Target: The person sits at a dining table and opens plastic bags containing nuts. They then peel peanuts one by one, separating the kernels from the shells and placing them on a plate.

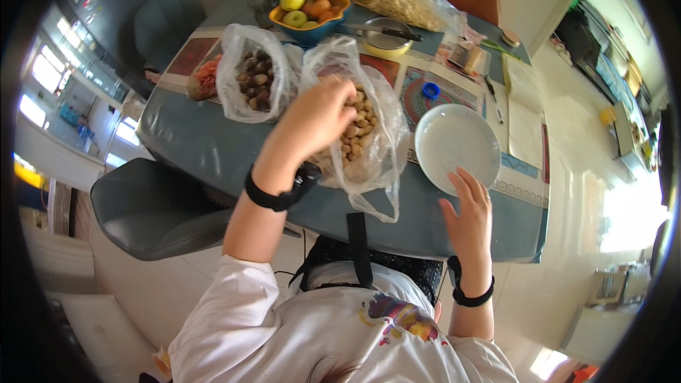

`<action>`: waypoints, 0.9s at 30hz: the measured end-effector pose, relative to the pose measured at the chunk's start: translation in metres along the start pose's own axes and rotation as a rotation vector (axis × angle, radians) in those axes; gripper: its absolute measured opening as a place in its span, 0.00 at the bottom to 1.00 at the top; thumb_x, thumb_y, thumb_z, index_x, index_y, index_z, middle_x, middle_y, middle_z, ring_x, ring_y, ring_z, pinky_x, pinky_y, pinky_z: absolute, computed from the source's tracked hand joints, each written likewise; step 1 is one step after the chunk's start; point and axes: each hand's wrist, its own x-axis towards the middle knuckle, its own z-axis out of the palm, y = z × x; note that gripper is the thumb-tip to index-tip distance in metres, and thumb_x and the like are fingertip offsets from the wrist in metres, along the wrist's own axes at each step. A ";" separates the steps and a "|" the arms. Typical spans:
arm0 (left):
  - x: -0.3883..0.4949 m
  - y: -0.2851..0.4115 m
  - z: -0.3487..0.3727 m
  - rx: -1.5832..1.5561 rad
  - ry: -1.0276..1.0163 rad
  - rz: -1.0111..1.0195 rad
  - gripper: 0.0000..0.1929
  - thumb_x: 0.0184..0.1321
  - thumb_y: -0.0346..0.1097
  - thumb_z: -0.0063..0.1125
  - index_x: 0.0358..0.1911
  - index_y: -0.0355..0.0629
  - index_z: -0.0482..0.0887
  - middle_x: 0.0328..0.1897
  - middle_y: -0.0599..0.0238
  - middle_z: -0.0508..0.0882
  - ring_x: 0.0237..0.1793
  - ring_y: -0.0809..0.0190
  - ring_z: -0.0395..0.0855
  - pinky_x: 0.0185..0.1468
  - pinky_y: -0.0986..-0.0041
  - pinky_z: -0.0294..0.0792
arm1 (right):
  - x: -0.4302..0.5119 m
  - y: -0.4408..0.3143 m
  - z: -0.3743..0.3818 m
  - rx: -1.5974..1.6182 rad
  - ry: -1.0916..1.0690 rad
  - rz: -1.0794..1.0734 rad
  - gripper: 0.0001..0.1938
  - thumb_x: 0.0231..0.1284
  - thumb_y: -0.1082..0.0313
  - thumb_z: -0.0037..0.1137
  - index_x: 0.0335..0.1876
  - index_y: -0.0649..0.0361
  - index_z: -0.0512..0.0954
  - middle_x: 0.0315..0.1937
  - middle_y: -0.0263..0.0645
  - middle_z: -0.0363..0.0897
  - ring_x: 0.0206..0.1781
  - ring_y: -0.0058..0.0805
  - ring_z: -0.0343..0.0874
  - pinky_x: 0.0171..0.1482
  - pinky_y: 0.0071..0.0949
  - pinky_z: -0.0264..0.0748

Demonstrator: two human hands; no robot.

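My left hand reaches into the mouth of a clear plastic bag of unshelled peanuts. Its fingers curl over the nuts, and I cannot see whether they pinch any. To the right, a round white plate lies bare on the table. My right hand is at the plate's near rim, fingers apart and holding nothing; the fingertips overlap the rim. Left of the peanuts stands a second clear plastic bag, holding dark brown chestnut-like nuts.
Beyond the bags are a blue-and-yellow fruit bowl and a metal-lined bowl with a knife across it. A bag of pale pieces, a blue bottle cap, a pen and an open notebook occupy the table. A grey chair stands left.
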 end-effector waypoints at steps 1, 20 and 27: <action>-0.010 0.001 0.006 0.046 -0.047 -0.013 0.15 0.62 0.32 0.65 0.51 0.41 0.80 0.52 0.56 0.81 0.55 0.51 0.81 0.57 0.63 0.74 | 0.000 0.005 0.002 0.028 0.010 0.041 0.22 0.49 0.78 0.65 0.53 0.59 0.79 0.56 0.44 0.80 0.60 0.48 0.77 0.65 0.45 0.72; -0.064 -0.026 0.035 -0.095 0.130 -0.039 0.22 0.55 0.28 0.68 0.54 0.43 0.79 0.50 0.56 0.80 0.48 0.44 0.81 0.51 0.61 0.74 | -0.038 -0.023 0.011 0.140 -0.074 -0.046 0.16 0.50 0.84 0.55 0.45 0.62 0.84 0.45 0.43 0.86 0.52 0.43 0.85 0.62 0.44 0.77; -0.045 -0.019 0.042 0.064 0.166 -0.051 0.13 0.59 0.30 0.64 0.48 0.44 0.81 0.44 0.60 0.82 0.44 0.47 0.83 0.46 0.60 0.75 | -0.037 -0.022 0.015 0.187 -0.075 -0.073 0.16 0.52 0.82 0.60 0.48 0.60 0.83 0.48 0.42 0.85 0.54 0.43 0.83 0.65 0.48 0.74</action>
